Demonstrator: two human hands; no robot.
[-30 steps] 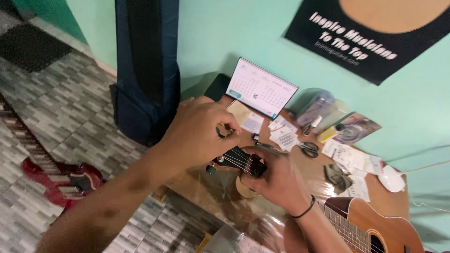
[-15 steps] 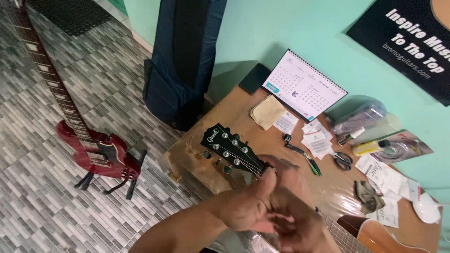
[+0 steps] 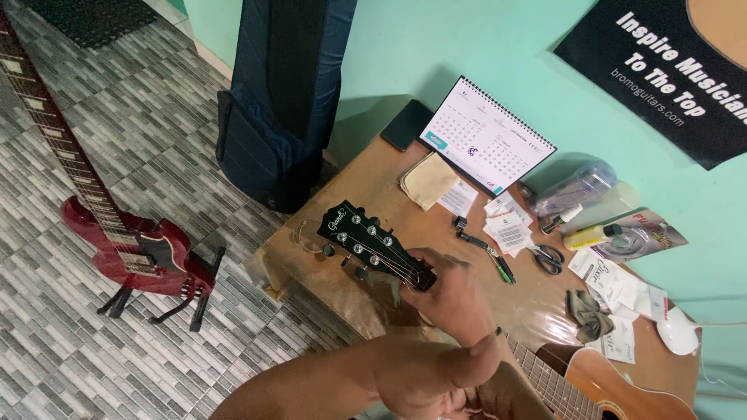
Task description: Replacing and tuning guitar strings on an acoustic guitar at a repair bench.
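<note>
1. On the floor at far left a red electric guitar (image 3: 128, 249) rests on its stand, well apart from the work.
2. The black headstock (image 3: 366, 237) of an acoustic guitar juts over the edge of the table (image 3: 311, 272), its strings running back under the hands.
3. The right hand (image 3: 451, 292) is clamped around the neck just behind the headstock; a firm grip here would keep the neck from rolling.
4. The left hand (image 3: 424, 381) lies low in view, fingers curled; whether it holds anything I cannot tell.
5. Against half a second ago, the view has swung only slightly; the hands sit closer to the headstock now.
</note>
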